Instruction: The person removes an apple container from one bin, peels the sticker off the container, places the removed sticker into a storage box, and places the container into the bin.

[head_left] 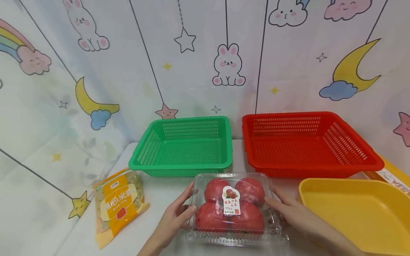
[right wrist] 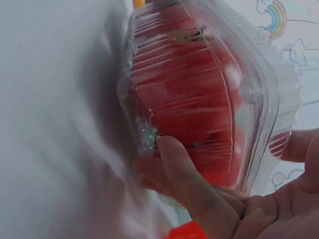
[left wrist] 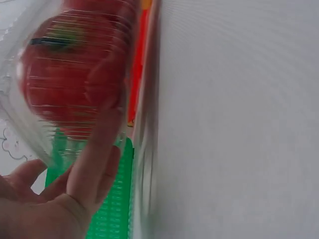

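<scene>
A clear plastic clamshell box (head_left: pixel 231 239) with several round red fruits (head_left: pixel 212 215), which look like tomatoes, is in front of me at the table's near side. A white label (head_left: pixel 231 201) with printed red fruit is on its lid. My left hand (head_left: pixel 174 217) grips the box's left side, thumb near the lid's rim. On the opposite side my right hand (head_left: pixel 291 209) holds it, fingers against the ribbed wall in the right wrist view. Seen from the left wrist, the fingers (left wrist: pixel 94 159) lie along the ribbed side. Whether the box's base touches the table I cannot tell.
Behind the box stand a green basket (head_left: pixel 180 166) and, to its right, a red basket (head_left: pixel 314 166). A yellow tray (head_left: pixel 346 213) is close to my right forearm. An orange and clear food packet (head_left: pixel 120 204) lies on the white table (head_left: pixel 160 192) at left. A patterned cloth (head_left: pixel 198 71) hangs behind.
</scene>
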The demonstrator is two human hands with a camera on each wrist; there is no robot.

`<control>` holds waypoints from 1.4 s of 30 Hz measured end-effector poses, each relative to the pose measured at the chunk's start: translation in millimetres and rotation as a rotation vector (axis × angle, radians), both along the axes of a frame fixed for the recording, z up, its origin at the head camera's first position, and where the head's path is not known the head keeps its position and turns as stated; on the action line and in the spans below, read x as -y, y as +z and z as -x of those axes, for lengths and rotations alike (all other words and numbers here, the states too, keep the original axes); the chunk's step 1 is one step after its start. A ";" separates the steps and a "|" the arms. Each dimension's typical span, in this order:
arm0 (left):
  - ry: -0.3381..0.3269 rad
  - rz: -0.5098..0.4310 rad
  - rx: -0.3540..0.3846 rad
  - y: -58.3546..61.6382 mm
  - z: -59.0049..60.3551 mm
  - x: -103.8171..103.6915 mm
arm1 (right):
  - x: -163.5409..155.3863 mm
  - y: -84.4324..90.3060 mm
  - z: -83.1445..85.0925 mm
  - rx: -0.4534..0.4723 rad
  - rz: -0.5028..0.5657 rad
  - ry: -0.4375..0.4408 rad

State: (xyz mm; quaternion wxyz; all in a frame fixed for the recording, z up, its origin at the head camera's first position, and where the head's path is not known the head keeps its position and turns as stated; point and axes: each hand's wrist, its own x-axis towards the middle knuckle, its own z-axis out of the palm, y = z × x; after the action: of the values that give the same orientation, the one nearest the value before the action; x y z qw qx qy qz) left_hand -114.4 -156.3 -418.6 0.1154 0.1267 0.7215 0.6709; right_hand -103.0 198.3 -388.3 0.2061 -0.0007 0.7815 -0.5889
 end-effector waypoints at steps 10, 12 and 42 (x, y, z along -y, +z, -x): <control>-0.019 -0.013 0.047 -10.7 2.9 1.5 | 1.7 -2.1 3.4 -0.066 -0.133 0.012; -0.015 0.002 0.044 -10.9 3.1 1.5 | 0.3 -0.3 2.6 -0.080 -0.132 0.025; 0.037 0.088 -0.655 -36.4 37.4 -11.4 | 59.3 38.7 35.7 -0.531 -0.283 0.299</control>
State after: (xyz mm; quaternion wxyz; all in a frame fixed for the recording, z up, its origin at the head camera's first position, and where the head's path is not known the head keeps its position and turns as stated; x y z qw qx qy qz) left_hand -151.8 -144.9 -455.0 -0.1297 0.3176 0.7506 0.5647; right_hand -138.7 139.0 -349.6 0.0776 -0.2403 0.8731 -0.4170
